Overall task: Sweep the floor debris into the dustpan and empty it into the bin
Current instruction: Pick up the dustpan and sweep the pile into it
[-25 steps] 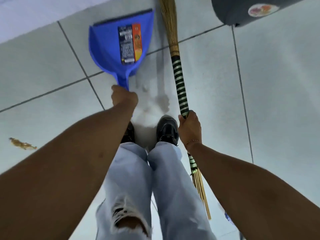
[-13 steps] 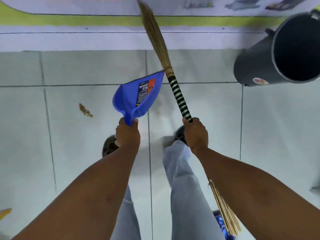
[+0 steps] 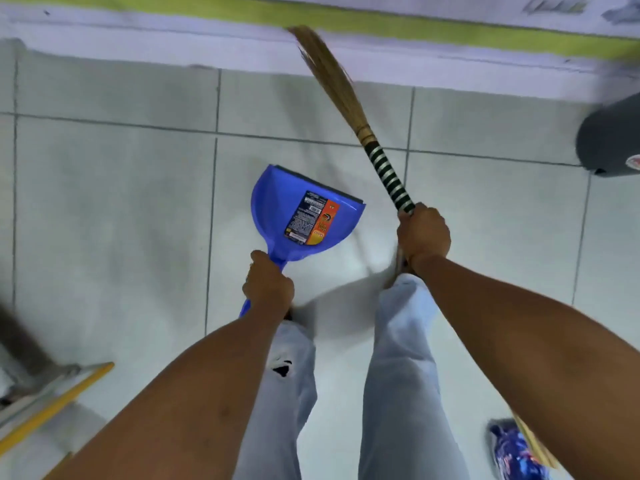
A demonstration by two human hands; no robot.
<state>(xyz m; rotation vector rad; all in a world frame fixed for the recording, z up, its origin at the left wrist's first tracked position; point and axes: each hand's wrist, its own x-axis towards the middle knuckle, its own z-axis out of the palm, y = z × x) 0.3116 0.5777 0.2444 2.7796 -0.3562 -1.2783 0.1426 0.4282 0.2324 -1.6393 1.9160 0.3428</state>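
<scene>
My left hand [image 3: 268, 285] grips the handle of a blue dustpan [image 3: 280, 216], held in the air above the tiled floor with its labelled underside facing me. My right hand [image 3: 423, 233] is closed around the striped black-and-white handle of a straw broom [image 3: 337, 88], whose bristles point up and away toward the wall. The dark grey bin [image 3: 609, 140] shows partly at the right edge, lying tilted. No debris shows on the floor in this frame.
A wall base with a yellow-green stripe [image 3: 381, 27] runs along the top. A metal frame with a yellow bar [image 3: 59, 400] stands at lower left. A blue patterned object [image 3: 516, 452] lies at lower right. My legs in light jeans [image 3: 398, 375] are below the hands.
The view has turned left: the bin slid to the right edge and the brown scrap left the frame. The dustpan has turned its underside flatter to me; the broom leans further left.
</scene>
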